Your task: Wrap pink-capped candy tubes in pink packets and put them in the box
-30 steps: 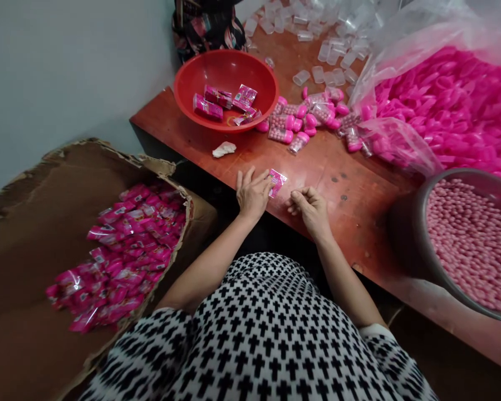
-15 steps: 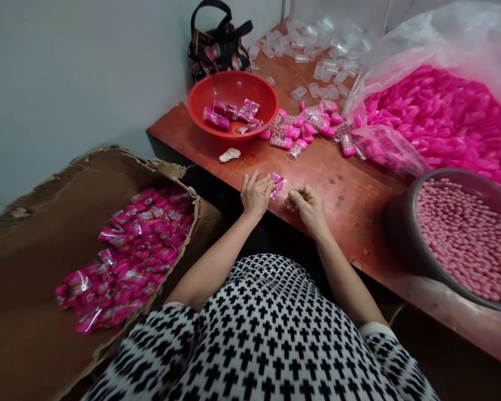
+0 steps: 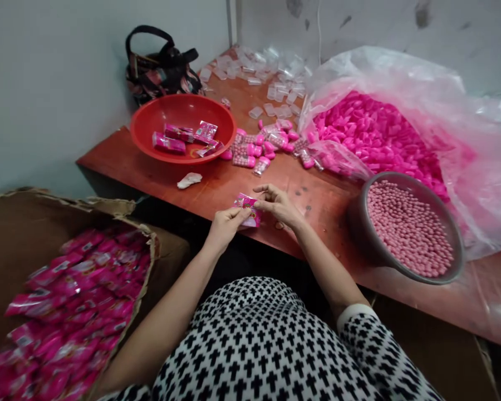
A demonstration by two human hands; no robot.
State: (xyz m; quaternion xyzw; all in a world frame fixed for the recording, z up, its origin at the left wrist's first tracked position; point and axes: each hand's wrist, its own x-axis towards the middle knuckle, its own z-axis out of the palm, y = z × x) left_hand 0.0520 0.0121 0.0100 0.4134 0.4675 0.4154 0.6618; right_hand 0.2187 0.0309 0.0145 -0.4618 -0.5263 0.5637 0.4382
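Observation:
A small pink printed wrapper (image 3: 245, 201) is held just above the near edge of the red-brown table. My left hand (image 3: 225, 227) pinches its lower side between thumb and fingers. At its right side, my right hand (image 3: 279, 207) has thumb and forefinger closed on the edge, the other fingers bent. Beyond the hands lie several small clear bottles (image 3: 244, 161) with pink caps and pink beads inside. To their left, a red plastic bowl (image 3: 171, 111) holds several pink wrappers (image 3: 169, 143). A crumpled white lump (image 3: 189, 180) rests in front of the bowl.
On the right stand a grey basin (image 3: 365, 250) of pink beads (image 3: 404, 228) and a clear bag (image 3: 476, 167) of pink caps (image 3: 371, 133). Empty clear bottles (image 3: 279, 92) and a handbag (image 3: 162, 72) are behind. At lower left, a carton (image 3: 8, 217) holds pink packets (image 3: 79, 289).
The view has turned right. The wrapper, flat on the table before under my left hand, is now raised and spread. My right hand has moved from beside it onto its edge.

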